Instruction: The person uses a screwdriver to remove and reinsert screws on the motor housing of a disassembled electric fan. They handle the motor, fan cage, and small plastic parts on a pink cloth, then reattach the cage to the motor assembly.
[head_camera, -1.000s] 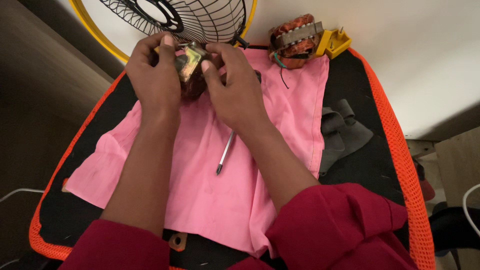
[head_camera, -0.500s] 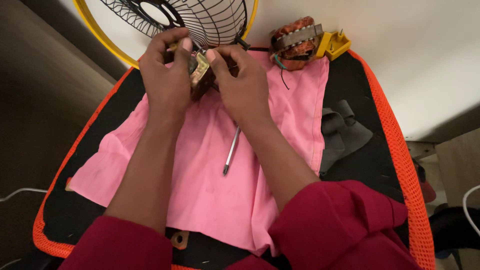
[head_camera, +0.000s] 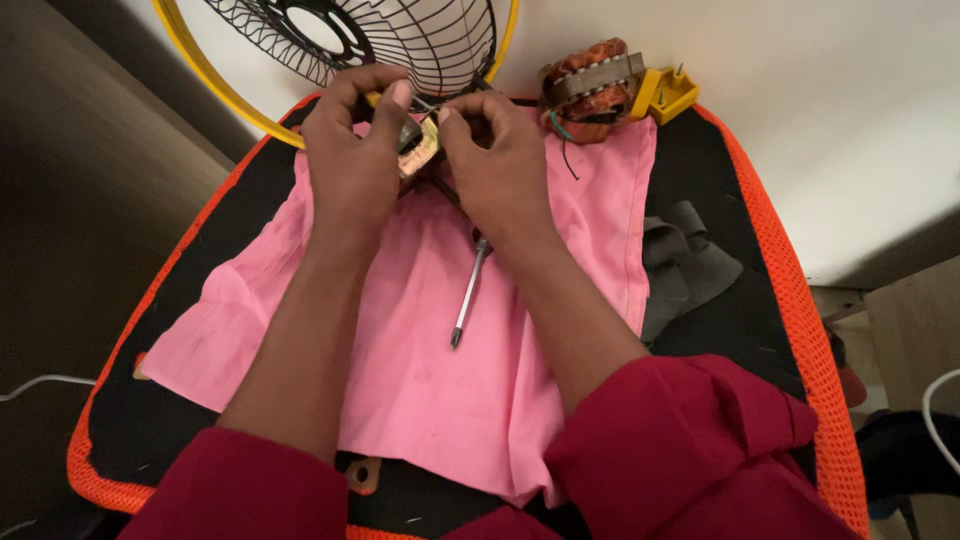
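Both hands meet over the far edge of a pink cloth (head_camera: 420, 380). My left hand (head_camera: 355, 160) and my right hand (head_camera: 495, 160) pinch a small yellowish metal part (head_camera: 420, 148) between their fingertips, with thin wires running from it. A screwdriver (head_camera: 467, 298) lies on the cloth just below my right wrist, its tip pointing toward me. Its handle is hidden under my right hand.
The cloth lies on a black mat with an orange mesh rim (head_camera: 800, 330). A yellow-rimmed wire fan guard (head_camera: 400, 40) lies beyond the hands. A copper-wound motor stator (head_camera: 590, 88) and a yellow part (head_camera: 668, 92) sit at the far right. Grey fabric (head_camera: 690, 265) lies to the right.
Both hands have lifted the small part slightly and turned it between the fingers. The screwdriver stays on the cloth.
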